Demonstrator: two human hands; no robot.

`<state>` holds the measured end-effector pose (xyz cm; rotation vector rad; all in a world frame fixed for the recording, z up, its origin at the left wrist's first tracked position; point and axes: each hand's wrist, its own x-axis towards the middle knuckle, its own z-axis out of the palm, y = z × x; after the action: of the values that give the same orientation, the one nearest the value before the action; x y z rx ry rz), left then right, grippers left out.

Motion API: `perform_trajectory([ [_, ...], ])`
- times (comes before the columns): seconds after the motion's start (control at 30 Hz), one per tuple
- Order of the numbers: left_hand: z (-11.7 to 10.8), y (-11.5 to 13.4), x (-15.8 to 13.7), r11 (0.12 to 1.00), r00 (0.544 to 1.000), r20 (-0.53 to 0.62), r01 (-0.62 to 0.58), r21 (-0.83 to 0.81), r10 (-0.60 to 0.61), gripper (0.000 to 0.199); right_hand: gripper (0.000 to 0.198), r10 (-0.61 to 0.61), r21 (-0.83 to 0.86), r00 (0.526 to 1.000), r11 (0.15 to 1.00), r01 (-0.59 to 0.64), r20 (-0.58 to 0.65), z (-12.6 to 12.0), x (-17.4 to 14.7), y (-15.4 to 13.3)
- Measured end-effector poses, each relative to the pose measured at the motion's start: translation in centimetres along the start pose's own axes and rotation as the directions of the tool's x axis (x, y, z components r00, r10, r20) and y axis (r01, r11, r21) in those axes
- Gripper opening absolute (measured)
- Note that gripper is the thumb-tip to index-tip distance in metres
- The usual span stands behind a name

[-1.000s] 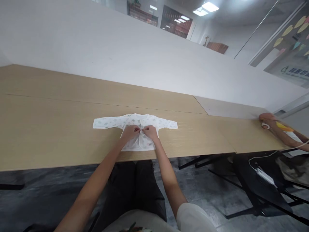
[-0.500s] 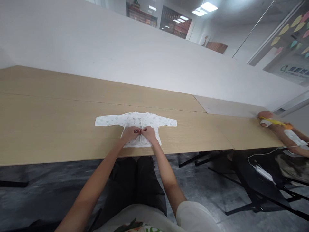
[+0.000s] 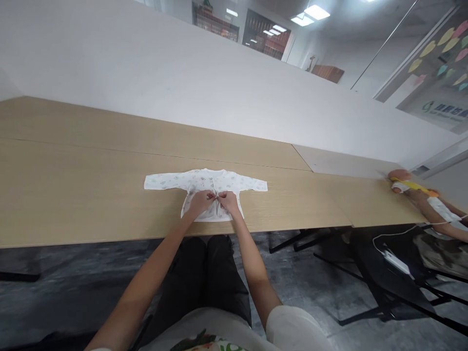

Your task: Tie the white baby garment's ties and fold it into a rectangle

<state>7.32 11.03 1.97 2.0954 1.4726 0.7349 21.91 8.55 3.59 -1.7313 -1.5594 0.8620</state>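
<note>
A small white baby shirt (image 3: 204, 180) with a faint print lies flat on the table, both sleeves spread sideways. My left hand (image 3: 200, 203) rests on its front, the fingers pinched on the cloth near the middle opening. Close beside it, my right hand (image 3: 228, 200) pinches the other edge of that opening. The fingertips of both hands almost meet over the front seam. Whatever fastener lies between them is too small to make out. Below the hands, the shirt's hem reaches close to the table's front edge.
The long wooden table (image 3: 91, 195) runs along a white partition (image 3: 146, 73). At the far right a doll (image 3: 400, 175) lies near another person's arms (image 3: 435, 209). A black chair (image 3: 387, 273) with a white power strip (image 3: 398, 263) stands below the table there.
Both hands have shifted slightly on the shirt's front, and the left fingers have turned and closed more on the cloth edge. The shirt's lower front lies flatter.
</note>
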Motion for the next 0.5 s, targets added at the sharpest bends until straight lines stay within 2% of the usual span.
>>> perform_trajectory([
  [0.17,-0.35,-0.22,0.02,0.988,0.998,-0.017,0.055,-0.146,-0.058,0.026,0.031,0.024,0.002,0.999,1.000,-0.024,-0.042,-0.02,-0.30,-0.36],
  [0.33,-0.41,-0.17,-0.03,0.990,0.998,-0.008,0.064,-0.130,-0.065,0.026,0.025,0.076,0.084,0.997,0.993,-0.078,0.028,0.02,-0.36,-0.65],
  [0.5,-0.30,-0.18,0.04,0.989,0.999,-0.007,0.046,-0.142,-0.048,0.026,0.016,0.077,0.176,0.995,0.980,-0.088,0.065,0.12,-0.15,-0.17],
])
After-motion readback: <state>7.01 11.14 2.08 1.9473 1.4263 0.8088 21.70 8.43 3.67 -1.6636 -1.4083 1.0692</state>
